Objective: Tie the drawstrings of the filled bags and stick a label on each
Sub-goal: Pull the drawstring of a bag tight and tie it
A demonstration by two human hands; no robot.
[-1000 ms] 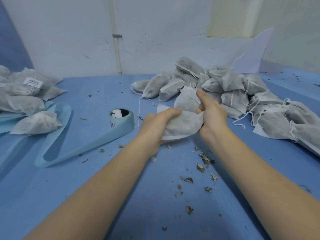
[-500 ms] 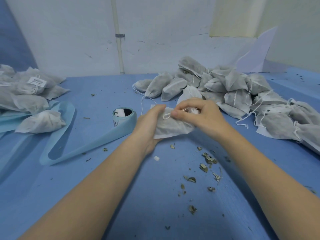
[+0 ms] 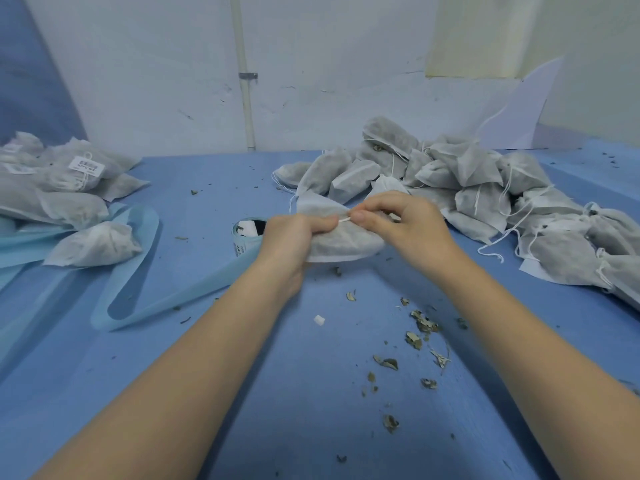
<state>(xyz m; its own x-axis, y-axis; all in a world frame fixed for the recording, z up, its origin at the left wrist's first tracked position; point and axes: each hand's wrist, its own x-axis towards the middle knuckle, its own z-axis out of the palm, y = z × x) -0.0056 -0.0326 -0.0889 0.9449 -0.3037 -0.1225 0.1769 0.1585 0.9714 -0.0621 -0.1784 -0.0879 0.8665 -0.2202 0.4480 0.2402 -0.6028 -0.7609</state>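
Note:
A filled white non-woven bag (image 3: 341,242) is held over the blue table in front of me. My left hand (image 3: 294,233) grips its left end. My right hand (image 3: 398,220) pinches the white drawstring (image 3: 345,220) at the bag's top, fingertips almost touching those of the left. A pile of filled bags (image 3: 467,181) with loose strings lies at the right back. Another heap of bags (image 3: 65,188) sits at the left, one carrying a white label (image 3: 86,165). A roll of labels (image 3: 247,233) on pale blue backing stands just left of my left hand.
The pale blue backing strip (image 3: 138,306) loops across the table at left. Dried leaf crumbs (image 3: 415,337) and a small white scrap (image 3: 319,320) are scattered between my forearms. A white wall with a pipe (image 3: 244,81) rises behind the table.
My right hand has come down from the bag's upright neck to pinch the string at its top. The bag has turned to lie flatter between both hands, which have drawn together.

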